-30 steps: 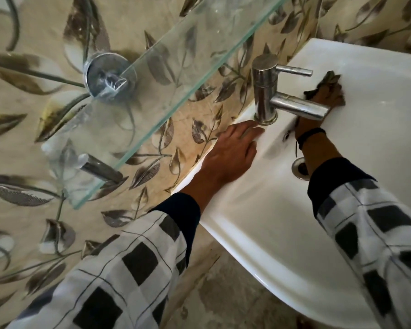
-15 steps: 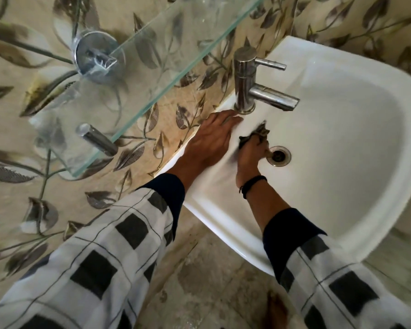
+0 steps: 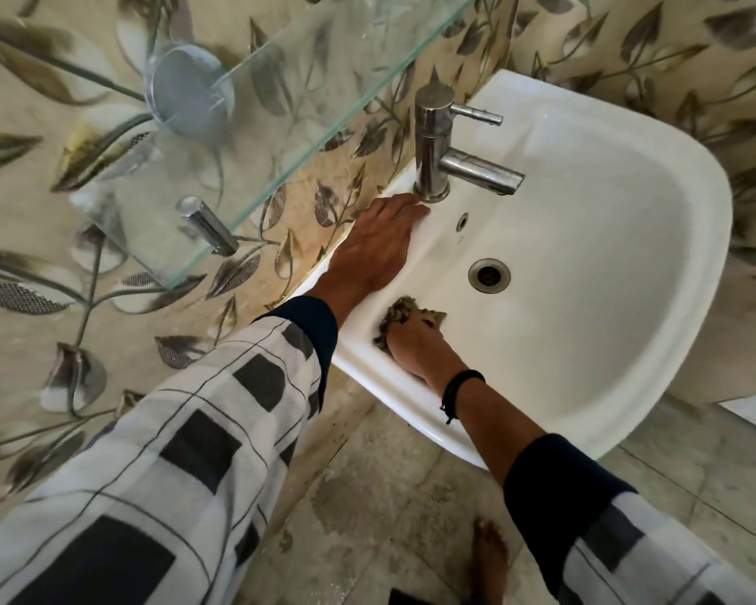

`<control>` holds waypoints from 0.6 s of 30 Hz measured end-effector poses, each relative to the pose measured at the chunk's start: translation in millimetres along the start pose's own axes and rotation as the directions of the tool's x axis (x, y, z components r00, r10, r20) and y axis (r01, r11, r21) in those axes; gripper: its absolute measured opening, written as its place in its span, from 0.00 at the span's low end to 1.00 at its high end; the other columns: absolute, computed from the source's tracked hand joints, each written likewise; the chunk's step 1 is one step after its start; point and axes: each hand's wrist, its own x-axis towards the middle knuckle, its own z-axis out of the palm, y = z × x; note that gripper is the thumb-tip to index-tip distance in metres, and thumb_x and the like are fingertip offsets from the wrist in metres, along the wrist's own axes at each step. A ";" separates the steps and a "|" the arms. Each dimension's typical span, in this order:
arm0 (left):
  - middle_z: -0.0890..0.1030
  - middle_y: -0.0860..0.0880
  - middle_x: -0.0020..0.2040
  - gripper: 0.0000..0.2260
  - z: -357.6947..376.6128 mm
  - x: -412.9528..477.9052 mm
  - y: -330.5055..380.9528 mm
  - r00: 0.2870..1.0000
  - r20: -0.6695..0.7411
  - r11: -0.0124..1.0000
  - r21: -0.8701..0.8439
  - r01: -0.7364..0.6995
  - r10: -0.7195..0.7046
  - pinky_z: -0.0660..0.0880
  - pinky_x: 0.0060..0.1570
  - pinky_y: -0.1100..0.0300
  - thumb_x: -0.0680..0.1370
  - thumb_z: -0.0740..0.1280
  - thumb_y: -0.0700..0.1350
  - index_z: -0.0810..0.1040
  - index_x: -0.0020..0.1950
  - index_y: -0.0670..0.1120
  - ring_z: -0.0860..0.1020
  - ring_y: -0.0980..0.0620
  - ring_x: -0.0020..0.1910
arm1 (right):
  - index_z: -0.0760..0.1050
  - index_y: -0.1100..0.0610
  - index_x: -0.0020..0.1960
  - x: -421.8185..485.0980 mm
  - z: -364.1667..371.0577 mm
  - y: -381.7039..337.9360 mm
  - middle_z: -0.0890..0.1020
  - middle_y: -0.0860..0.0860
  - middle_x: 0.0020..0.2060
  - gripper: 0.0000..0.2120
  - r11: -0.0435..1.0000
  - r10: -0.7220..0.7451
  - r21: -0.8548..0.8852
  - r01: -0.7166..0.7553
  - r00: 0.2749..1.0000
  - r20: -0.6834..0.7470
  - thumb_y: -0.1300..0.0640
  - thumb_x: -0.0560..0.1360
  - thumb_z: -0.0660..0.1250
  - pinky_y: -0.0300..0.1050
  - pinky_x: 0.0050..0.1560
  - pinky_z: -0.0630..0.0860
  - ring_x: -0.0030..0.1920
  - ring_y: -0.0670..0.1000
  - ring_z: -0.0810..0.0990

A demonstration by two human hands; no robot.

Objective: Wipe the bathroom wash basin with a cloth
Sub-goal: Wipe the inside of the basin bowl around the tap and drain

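Note:
A white wash basin [image 3: 629,264] is fixed to the patterned wall. My right hand [image 3: 420,347] presses a small brown cloth [image 3: 400,314] against the inner slope at the basin's near-left rim, with the cloth mostly hidden under my fingers. My left hand [image 3: 376,246] lies flat, palm down, on the basin's back ledge, fingertips touching the base of the chrome tap [image 3: 433,146]. The drain [image 3: 489,275] sits in the bowl just beyond the cloth.
A glass shelf [image 3: 254,102] on chrome brackets juts from the leaf-patterned wall above and left of the basin, close to my left arm. A tiled floor lies below, with a bare foot [image 3: 489,556] near the basin's front.
My right hand has dragged the cloth from behind the tap, past the drain, back to the near-left rim. My left hand has stayed on the ledge. The view has shifted and widened.

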 end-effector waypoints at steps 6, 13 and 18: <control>0.72 0.45 0.71 0.18 0.2 -1.5 -1.0 1.000 -0.007 0.999 -0.028 0.017 -0.017 0.62 0.71 0.51 0.83 0.55 0.40 0.74 0.70 0.45 0.69 0.44 0.69 | 0.75 0.54 0.47 -16.5 -11.6 6.8 0.82 0.52 0.50 0.13 0.994 -0.055 -0.091 0.064 0.994 0.097 0.48 0.79 0.55 0.49 0.54 0.71 0.54 0.57 0.78; 0.73 0.45 0.71 0.17 2.8 -0.1 -3.1 1.000 -0.019 0.999 -0.034 0.019 -0.020 0.63 0.71 0.50 0.83 0.55 0.40 0.74 0.70 0.45 0.70 0.45 0.69 | 0.75 0.51 0.42 -28.3 -26.7 12.6 0.84 0.46 0.43 0.13 0.984 -0.109 -0.127 0.125 0.986 0.126 0.47 0.77 0.55 0.46 0.45 0.74 0.46 0.51 0.81; 0.73 0.46 0.71 0.17 5.6 0.8 -4.2 1.000 -0.012 0.999 -0.041 0.024 -0.025 0.63 0.71 0.51 0.83 0.55 0.41 0.74 0.70 0.46 0.70 0.45 0.69 | 0.71 0.45 0.45 -53.0 -45.6 53.4 0.80 0.42 0.43 0.12 0.959 -0.152 -0.206 0.194 0.967 0.203 0.40 0.75 0.53 0.45 0.42 0.68 0.43 0.47 0.79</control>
